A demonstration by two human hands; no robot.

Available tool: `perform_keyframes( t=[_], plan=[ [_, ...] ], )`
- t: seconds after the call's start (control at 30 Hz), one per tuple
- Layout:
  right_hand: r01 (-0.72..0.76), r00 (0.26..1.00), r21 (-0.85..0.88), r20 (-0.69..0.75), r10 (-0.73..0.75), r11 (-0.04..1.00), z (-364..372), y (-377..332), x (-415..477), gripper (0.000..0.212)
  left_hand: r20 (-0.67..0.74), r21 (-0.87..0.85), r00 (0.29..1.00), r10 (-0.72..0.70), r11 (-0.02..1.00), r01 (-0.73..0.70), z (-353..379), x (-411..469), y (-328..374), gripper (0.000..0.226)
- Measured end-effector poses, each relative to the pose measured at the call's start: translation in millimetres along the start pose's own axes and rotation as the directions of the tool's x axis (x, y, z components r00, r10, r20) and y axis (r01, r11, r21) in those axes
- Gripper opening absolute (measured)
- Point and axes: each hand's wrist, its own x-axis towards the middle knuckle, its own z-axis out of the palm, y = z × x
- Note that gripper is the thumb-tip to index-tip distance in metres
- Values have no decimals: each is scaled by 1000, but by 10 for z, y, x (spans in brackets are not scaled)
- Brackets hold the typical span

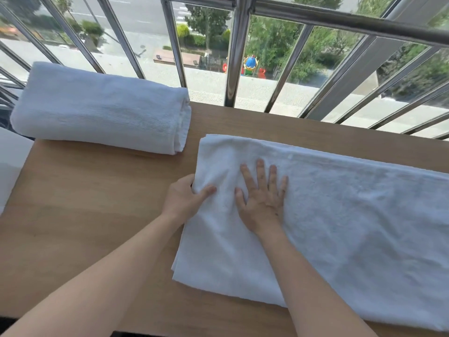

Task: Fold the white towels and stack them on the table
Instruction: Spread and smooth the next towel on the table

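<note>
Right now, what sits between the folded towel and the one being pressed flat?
Only a bare strip of wooden table separates the folded towel from the spread towel, as the head view shows.

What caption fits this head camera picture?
Left hand grips the white towel, right hand presses it flat, folded towel nearby.

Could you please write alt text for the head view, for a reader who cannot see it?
A person's left hand grips the left edge of a white towel spread on a wooden table, while the right hand presses flat on it. A folded towel lies far left, before a barred window.
</note>
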Motion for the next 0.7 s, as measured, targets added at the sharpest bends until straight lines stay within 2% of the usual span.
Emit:
perform_keyframes(
  t=[0.13, 0.23, 0.37, 0.43, 0.5, 0.6, 0.7],
  plan=[
    [0, 999, 20, 54, -1, 1000, -109, 93, 321, 65, -104, -91, 994, -14, 996, 4, -5, -3, -38, 23],
    [23, 995, 41, 101, -27, 999, -178, 95, 407, 64, -119, -79, 993, -8, 997, -2, 51, -89, -11, 30],
    [105, 994, 71, 5, -106, 992, -118, 62, 23, 66, 10, -42, 996, -91, 995, 92, 34, -226, -2, 54],
    [107, 994, 80, -19, -105, 991, -2, 48, -296, 66, 139, 37, 984, -108, 994, 104, -5, -236, 7, 47],
    [107, 994, 41, -13, -107, 993, 121, 57, -547, 66, 179, 74, 980, -84, 995, 72, -63, -233, 24, 36],
    [102, 995, 17, 9, -102, 995, 156, 98, -641, 65, 54, -39, 998, -35, 999, 37, -57, -297, -32, 29],
    [113, 992, -27, 65, -111, 993, 95, 87, -597, 65, -60, -81, 992, -111, 991, 106, 43, -407, -140, 30]
  ],
)
